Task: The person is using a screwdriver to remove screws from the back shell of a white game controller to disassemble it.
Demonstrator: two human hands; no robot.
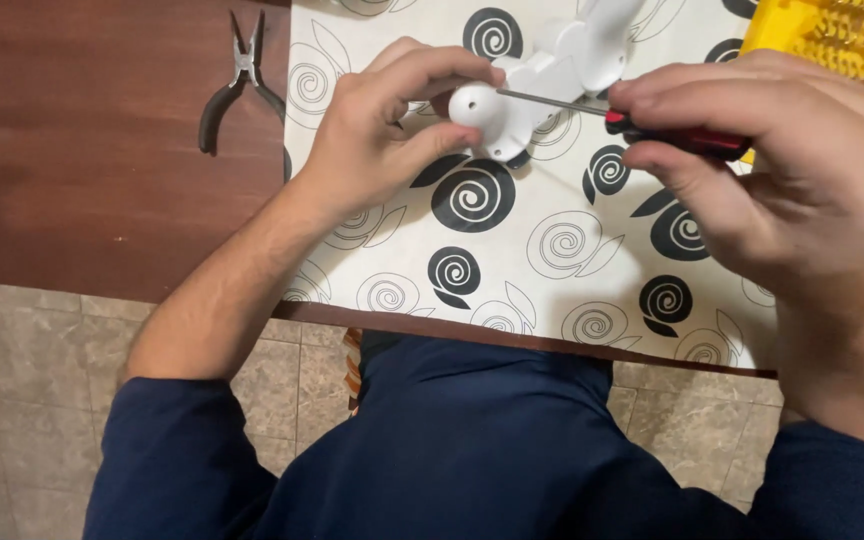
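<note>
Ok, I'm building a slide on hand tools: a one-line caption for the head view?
Left hand steadies a white plastic part while the right hand drives a red-handled screwdriver into it.

left hand (382,130) gripping white plastic part (542,75) over spiral-patterned cloth (512,240), right hand (792,160) holding red-handled screwdriver (652,128) with tip touching part, pliers (237,85) lying on brown table (82,150), yellow bit case (832,30) sitting at top right

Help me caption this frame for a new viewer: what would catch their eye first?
The two hands at top centre: the left hand steadies a white plastic part while the right hand drives a red-handled screwdriver into it. Under them lies a white mat with bold black spirals. Dark pliers rest on the brown table at upper left.
</note>
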